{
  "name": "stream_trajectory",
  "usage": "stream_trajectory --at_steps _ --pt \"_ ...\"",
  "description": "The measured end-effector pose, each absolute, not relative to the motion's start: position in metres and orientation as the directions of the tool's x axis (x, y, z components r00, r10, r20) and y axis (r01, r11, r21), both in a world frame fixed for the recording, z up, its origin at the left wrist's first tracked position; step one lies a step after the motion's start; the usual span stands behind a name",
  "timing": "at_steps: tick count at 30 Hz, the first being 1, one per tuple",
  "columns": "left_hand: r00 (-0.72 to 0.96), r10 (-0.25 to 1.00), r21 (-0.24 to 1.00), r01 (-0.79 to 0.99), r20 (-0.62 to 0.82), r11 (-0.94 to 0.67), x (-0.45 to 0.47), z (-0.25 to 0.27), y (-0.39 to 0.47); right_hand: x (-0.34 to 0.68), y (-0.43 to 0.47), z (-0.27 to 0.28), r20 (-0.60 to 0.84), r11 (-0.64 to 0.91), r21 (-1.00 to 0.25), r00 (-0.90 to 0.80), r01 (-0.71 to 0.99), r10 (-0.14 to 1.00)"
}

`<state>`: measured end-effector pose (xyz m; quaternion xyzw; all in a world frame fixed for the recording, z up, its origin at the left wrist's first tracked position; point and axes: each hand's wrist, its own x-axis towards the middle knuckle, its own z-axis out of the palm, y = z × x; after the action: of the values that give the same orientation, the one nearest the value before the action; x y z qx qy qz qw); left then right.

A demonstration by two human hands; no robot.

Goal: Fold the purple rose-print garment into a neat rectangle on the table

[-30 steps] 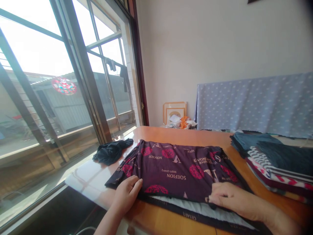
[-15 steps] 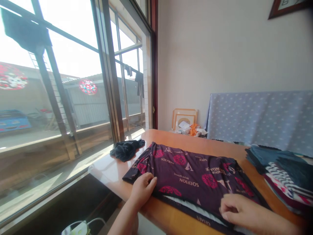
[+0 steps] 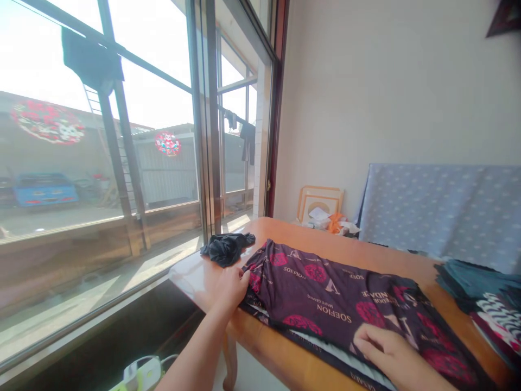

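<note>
A dark purple garment (image 3: 321,290) with magenta round motifs and pale lettering lies spread on the wooden table. Its exact kind is unclear; along the near edge the layers part, showing a pale inside. My left hand (image 3: 234,285) is closed on the garment's left end, with its fingertips partly hidden. Over the near right part, my right hand (image 3: 382,347) has curled fingers pressed against the fabric at the front layer. Just beyond my left hand sits a crumpled black cloth (image 3: 226,248).
Folded clothes (image 3: 484,293) are stacked at the table's right side. A large window (image 3: 171,179) runs along the left. Behind the table (image 3: 285,231) are a wooden frame (image 3: 321,198), papers and a blue dotted cover (image 3: 439,206). A white-green device (image 3: 142,372) sits low at left.
My view has turned left, so the scene sits further right. My left hand has moved along the near edge to the garment's left end, which is now drawn inward. My right hand stays near the front.
</note>
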<state>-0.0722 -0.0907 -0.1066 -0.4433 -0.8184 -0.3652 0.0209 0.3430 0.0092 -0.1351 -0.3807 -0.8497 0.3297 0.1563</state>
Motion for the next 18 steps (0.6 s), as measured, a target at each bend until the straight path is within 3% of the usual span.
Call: stream_trajectory --at_steps 6,13,18 --pt "-0.629 0.701 0.519 0.745 0.336 0.419 -0.075 -0.103 -0.072 0.319 0.001 -0.144 0.070 0.531 -0.639 -0.646 0.557 0.761" --pt "-0.697 0.628 0.561 0.691 0.347 0.456 -0.078 -0.096 -0.074 0.323 0.007 -0.157 0.077 0.556 -0.595 -0.647 0.581 0.759" --pt "-0.745 0.633 0.513 0.635 0.209 0.578 -0.090 -0.104 -0.086 0.325 0.008 -0.163 0.065 0.553 -0.579 -0.642 0.600 0.764"
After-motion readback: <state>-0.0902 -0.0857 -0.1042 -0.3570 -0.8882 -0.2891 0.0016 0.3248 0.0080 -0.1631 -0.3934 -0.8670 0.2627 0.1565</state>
